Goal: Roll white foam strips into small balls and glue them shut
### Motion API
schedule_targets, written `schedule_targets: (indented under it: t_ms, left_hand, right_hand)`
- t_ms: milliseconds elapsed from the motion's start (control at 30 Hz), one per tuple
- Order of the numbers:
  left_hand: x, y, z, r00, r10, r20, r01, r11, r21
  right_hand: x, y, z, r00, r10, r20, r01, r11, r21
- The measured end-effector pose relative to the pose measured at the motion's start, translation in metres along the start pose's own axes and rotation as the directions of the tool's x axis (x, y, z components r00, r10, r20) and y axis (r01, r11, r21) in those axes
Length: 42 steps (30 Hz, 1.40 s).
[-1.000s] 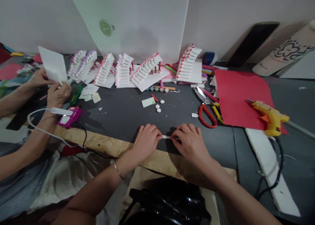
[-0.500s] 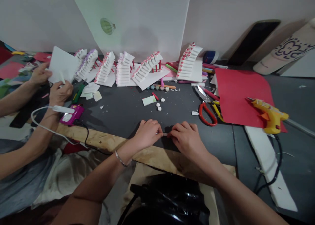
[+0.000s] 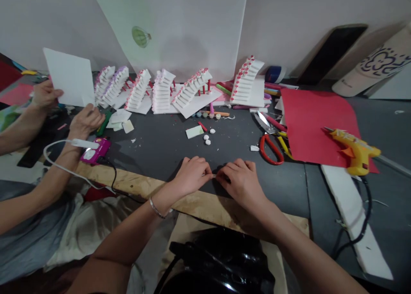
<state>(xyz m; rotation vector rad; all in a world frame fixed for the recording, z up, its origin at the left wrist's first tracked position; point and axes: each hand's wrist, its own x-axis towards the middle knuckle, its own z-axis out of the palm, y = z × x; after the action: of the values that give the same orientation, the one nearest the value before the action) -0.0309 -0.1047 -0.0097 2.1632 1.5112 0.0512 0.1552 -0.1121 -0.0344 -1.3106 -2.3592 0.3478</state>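
My left hand [image 3: 192, 175] and my right hand [image 3: 240, 181] rest on the dark table [image 3: 167, 150] near its front edge, fingertips almost touching. Both are curled in a pinch on a small white strip [image 3: 214, 175], of which only a sliver shows between the fingers. A bracelet circles my left wrist. Beyond my hands lie small white discs [image 3: 207, 139], a pale green foam piece [image 3: 194, 132] and red-handled scissors [image 3: 269, 144].
Several white foam staircase models [image 3: 180, 90] line the back. A red sheet [image 3: 313, 129], a yellow glue gun [image 3: 355, 150] and a white foam strip [image 3: 353, 221] lie right. At left another person's hands hold a white card [image 3: 69, 76] above a magenta device [image 3: 94, 151].
My hands have drawn closer together, so less of the white strip shows. The person at left has lifted the white card higher and turned it.
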Motion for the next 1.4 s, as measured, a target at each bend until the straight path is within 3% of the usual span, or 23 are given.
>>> schedule_targets:
  t_ms: [167,400,767,933,1133,1400]
  left_hand:
    - [-0.020,-0.005,0.009,0.991,0.015,-0.130,-0.018,1.000,-0.024]
    - [-0.038,-0.013,0.026,0.949,-0.057,-0.311,0.046,0.998,-0.043]
    - [-0.033,-0.011,0.016,0.966,-0.051,-0.254,0.050,0.999,-0.007]
    - [-0.026,-0.009,0.004,0.980,-0.118,-0.163,0.108,0.992,-0.065]
    - [-0.013,-0.011,-0.003,0.988,-0.139,-0.072,0.138,0.990,-0.021]
    - [-0.021,-0.014,0.009,0.986,-0.056,-0.155,0.043,0.995,-0.090]
  right_hand:
    - [0.001,-0.001,-0.001,1.000,0.009,0.021,-0.009,1.000,0.017]
    - [-0.001,0.000,-0.002,1.000,0.002,0.028,-0.001,0.999,-0.033]
    - [-0.001,-0.002,-0.003,0.999,0.016,0.049,-0.015,0.999,-0.032]
    - [0.000,-0.001,-0.003,0.999,0.023,0.044,-0.021,0.999,-0.044]
    - [0.000,-0.001,-0.004,0.998,0.026,0.055,-0.023,0.998,-0.050]
    - [-0.001,-0.002,-0.003,0.999,0.018,0.039,-0.017,0.999,-0.030]
